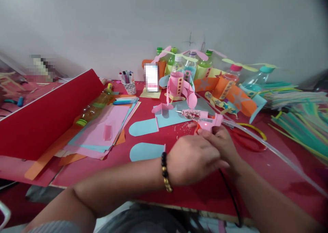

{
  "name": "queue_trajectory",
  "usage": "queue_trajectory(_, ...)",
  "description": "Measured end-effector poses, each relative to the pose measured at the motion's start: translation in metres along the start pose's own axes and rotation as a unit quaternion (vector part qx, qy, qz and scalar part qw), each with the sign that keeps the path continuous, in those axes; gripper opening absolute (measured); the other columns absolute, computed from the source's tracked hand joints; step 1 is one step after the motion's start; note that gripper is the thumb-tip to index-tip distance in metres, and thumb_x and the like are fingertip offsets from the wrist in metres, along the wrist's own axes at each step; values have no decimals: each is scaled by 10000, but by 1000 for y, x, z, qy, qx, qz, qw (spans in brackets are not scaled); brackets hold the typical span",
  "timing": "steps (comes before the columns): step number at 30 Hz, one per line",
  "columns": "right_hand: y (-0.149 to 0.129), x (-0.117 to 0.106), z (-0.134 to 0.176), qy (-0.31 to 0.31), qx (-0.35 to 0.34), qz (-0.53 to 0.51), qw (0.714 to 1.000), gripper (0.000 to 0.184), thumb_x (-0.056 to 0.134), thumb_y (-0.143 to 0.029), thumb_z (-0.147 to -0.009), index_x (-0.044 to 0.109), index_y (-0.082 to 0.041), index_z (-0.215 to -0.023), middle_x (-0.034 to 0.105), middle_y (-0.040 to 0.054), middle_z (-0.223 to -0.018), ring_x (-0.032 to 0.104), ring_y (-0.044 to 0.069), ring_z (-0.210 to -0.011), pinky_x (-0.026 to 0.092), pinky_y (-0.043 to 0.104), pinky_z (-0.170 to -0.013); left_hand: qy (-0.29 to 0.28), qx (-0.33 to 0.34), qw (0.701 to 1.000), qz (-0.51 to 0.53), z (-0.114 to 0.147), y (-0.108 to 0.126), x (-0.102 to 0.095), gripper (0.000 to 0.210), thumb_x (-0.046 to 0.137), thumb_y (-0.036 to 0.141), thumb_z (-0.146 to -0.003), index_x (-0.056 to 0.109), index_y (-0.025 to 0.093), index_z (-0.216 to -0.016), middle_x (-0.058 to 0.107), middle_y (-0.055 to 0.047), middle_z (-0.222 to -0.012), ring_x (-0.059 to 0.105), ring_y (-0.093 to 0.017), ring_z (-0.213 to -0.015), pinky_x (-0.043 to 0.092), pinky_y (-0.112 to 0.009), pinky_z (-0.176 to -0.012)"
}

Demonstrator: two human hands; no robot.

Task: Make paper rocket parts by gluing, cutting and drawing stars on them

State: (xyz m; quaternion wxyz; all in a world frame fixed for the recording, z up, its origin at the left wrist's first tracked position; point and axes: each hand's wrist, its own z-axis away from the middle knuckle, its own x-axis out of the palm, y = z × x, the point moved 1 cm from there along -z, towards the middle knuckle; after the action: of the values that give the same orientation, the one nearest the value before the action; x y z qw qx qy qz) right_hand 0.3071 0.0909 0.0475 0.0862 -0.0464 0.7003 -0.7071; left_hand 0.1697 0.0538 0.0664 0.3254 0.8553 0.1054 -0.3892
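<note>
We have the glue gun [203,118] just above the tabletop [151,137], its long axis running nearly crosswise, nozzle to our left and tilted slightly away from us, rear end to our right. The nozzle points toward the pink paper [162,108]; we cannot tell whether the two touch. A small red light glows on the gun's side. A clear rod [271,149] slants from behind the gun's rear toward the lower right, and a black cord [229,192] hangs below our hands. Our right hand [222,140] comes in from the lower right, its fingers wrapped around the gun's handle. Our left hand [192,161] reaches in from the left, back upward, overlapping the right hand from our view; its fingers are curled, but we cannot tell what, if anything, they grasp. A beaded bracelet [164,168] circles our left wrist. Two blue papers [143,127] with rounded ends lie beyond that forearm, their round ends pointing left.
</note>
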Motion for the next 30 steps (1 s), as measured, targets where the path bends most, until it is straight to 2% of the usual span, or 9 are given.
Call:
queue_trajectory(2,4,1,0,34,-21,-46,998,237,628,-409,-824,710,-217,-936,690,48,-756,621,195,-607,487,304,-539,7,-101,992,73,0,-17,-5,282,555,430,-917,653,171,-864,685,-51,-842,618,-160,-764,478,-278,-710)
queue_trajectory(5,12,7,0,57,-45,-99,992,308,558,-438,-873,697,-214,-1032,726,83,-953,686,232,-764,542,334,-619,8,-202,951,234,1,-30,-2,335,588,463,-889,615,156,-1021,681,-71,-940,628,-166,-803,494,-279,-720)
queue_trajectory(11,16,15,5,132,-55,-95,985,389,485,-509,-901,661,-229,-1106,730,97,-1006,698,267,-903,571,365,-701,45,-240,859,451,4,-27,23,366,614,468,-870,583,139,-1029,651,-103,-1022,612,-187,-948,496,-312,-845)
queue_trajectory(19,8,7,2,-4,-94,129,987,396,464,-506,-935,635,-186,-776,662,27,-700,626,162,-658,497,250,-578,112,-330,736,580,8,-36,19,364,712,459,-781,553,151,-892,538,14,-750,504,-89,-682,440,-235,-690)
queue_trajectory(21,1,3,4,-4,-125,219,968,384,468,-456,-947,624,-185,-724,616,2,-599,575,137,-557,445,238,-508,140,-336,726,583,7,-40,14,305,684,410,-808,535,153,-877,525,15,-739,505,-94,-665,434,-235,-657)
queue_trajectory(23,-5,-3,7,51,-192,290,936,301,495,-377,-949,654,-188,-777,647,5,-634,582,135,-568,454,243,-541,147,-341,716,591,6,-43,11,240,639,361,-836,525,152,-860,530,9,-744,512,-101,-648,433,-243,-632)
queue_trajectory(27,-12,-19,6,216,-354,382,826,148,624,-270,-875,677,-183,-983,702,77,-903,639,214,-848,498,340,-809,135,-336,729,581,7,-47,11,225,554,335,-890,501,155,-766,526,2,-730,497,-98,-609,415,-249,-607)
queue_trajectory(28,-11,-22,3,221,-367,407,806,177,645,-271,-860,676,-173,-1004,700,97,-944,634,240,-908,485,372,-859,131,-329,741,570,8,-48,11,269,527,365,-912,498,156,-746,519,2,-712,486,-95,-596,406,-248,-598)
queue_trajectory(30,-6,-25,-3,170,-363,435,807,159,615,-249,-881,674,-159,-998,711,101,-936,645,238,-893,492,362,-836,120,-319,771,538,9,-49,12,369,470,438,-945,502,154,-711,507,4,-669,458,-87,-568,382,-241,-580)
